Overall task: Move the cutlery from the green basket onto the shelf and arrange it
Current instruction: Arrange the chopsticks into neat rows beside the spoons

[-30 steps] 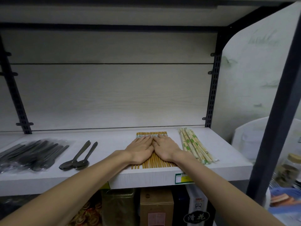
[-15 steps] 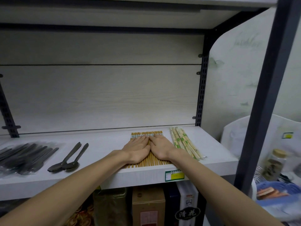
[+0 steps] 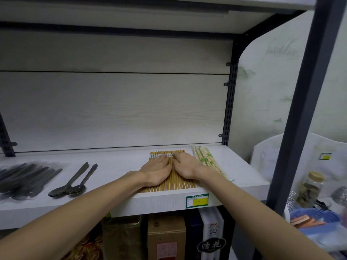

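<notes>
A flat row of several brown wooden chopsticks (image 3: 174, 183) lies on the white shelf (image 3: 116, 166), ends toward the back panel. My left hand (image 3: 156, 170) and my right hand (image 3: 185, 166) rest palm-down on the row, side by side, fingers flat and pointing to the back. Neither hand grips anything. To the right of the row lie paper-wrapped chopsticks (image 3: 208, 161). Two dark metal spoons (image 3: 75, 182) lie further left, and a clear bag of dark cutlery (image 3: 24, 180) sits at the far left. The green basket is not in view.
A dark shelf post (image 3: 304, 109) stands at the right, close to my right arm. Beyond it are a glass jar (image 3: 310, 190) and a blue plastic basket (image 3: 315, 220). Boxes (image 3: 166, 239) stand under the shelf. A green and yellow price label (image 3: 197, 200) marks the shelf edge.
My hands have slid forward along the chopstick row toward the back panel and parted slightly. The view has shifted to the right.
</notes>
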